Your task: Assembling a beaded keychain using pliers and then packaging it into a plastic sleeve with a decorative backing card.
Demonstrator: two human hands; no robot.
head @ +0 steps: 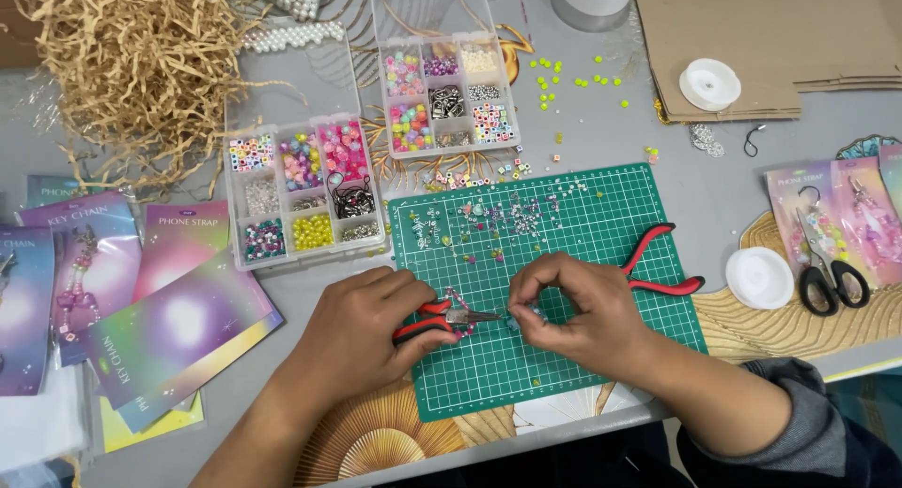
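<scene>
Red-handled pliers (442,321) gripped in left hand (362,333); right hand (573,309) fingers pinch tiny bead (515,321).

Craft table, bead boxes (303,187), cutting mat (564,291)

Illumination is bright, even and diffuse, from overhead. Shadows are soft and short beneath the left hand (362,333) and right hand (578,309). Focus is sharp at frame centre; slight wide-angle bending appears along the edges.
</scene>
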